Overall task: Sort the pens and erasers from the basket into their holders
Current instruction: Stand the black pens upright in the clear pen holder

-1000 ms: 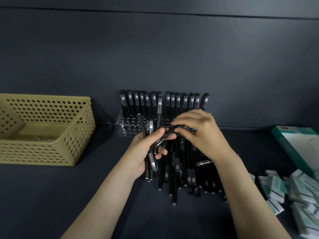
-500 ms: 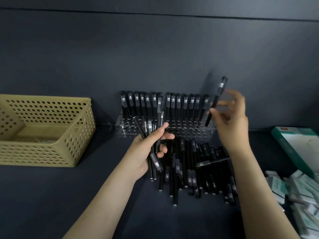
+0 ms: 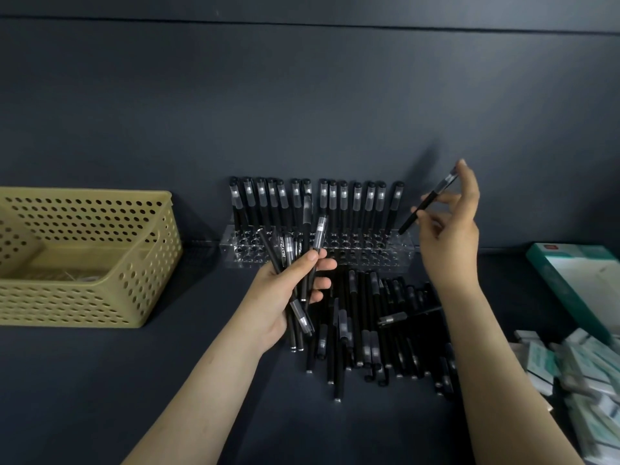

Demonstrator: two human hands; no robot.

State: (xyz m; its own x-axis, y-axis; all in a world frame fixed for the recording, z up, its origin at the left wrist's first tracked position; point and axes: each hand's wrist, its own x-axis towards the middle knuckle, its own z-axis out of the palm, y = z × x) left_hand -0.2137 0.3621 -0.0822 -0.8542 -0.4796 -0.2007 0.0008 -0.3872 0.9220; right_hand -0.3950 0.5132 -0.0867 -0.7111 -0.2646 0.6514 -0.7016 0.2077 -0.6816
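Slim black pen [image 3: 410, 220], pinched in the right hand [image 3: 449, 229], should be uprighted over the clear acrylic holder [image 3: 369, 260] just left of it; spares [image 3: 320, 231] are gripped by the left hand [image 3: 285, 290].

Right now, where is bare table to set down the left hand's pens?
Bare table lies between the yellow basket and the loose pen pile, and along the near edge before the basket. Crowded: the pile fronting the clear holder, and the erasers far right.

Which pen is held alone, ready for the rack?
The single pen pinched by the right hand: it slants, lower tip at the rack's right end. Others stand upright, sit bundled in the left hand, or lie on the table.
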